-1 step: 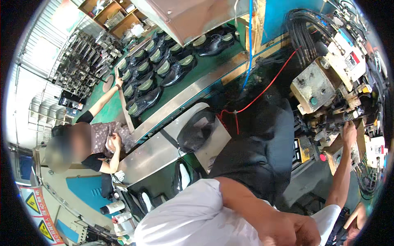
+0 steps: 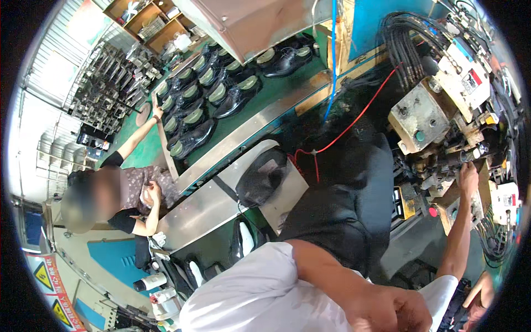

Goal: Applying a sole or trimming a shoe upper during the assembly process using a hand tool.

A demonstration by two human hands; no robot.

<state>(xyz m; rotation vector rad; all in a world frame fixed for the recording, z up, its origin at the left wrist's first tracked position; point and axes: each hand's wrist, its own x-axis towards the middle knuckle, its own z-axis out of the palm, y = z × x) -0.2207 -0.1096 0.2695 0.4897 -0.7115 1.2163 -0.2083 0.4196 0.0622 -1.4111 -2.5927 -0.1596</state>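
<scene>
Head view: the person stood at a shoe-making machine (image 2: 442, 127), a cluster of worn cream-painted metal blocks, black hose bundles and a red wire. The right hand (image 2: 469, 176) was raised on a long bare forearm to the machine's working head, its fingers resting against the metal parts there; whether its grip enclosed anything could not be told, since the fingers were small and partly hidden by the fittings. The left hand (image 2: 395, 310) sat low at the frame's bottom edge, curled into a loose fist in front of a white sleeve, with nothing visible in its grip.

The step in hand looked like setting or adjusting work at the machine head. The next move would likely call for a careful, steady touch among tight, hard-edged parts.

A glossy black leather shoe (image 2: 264, 176) lay on a brushed steel table (image 2: 204, 205) beside the machine. Beyond it, rows of black shoes with pale insoles (image 2: 193, 119) lay on a green belt, where a co-worker (image 2: 127, 193) reached out.
</scene>
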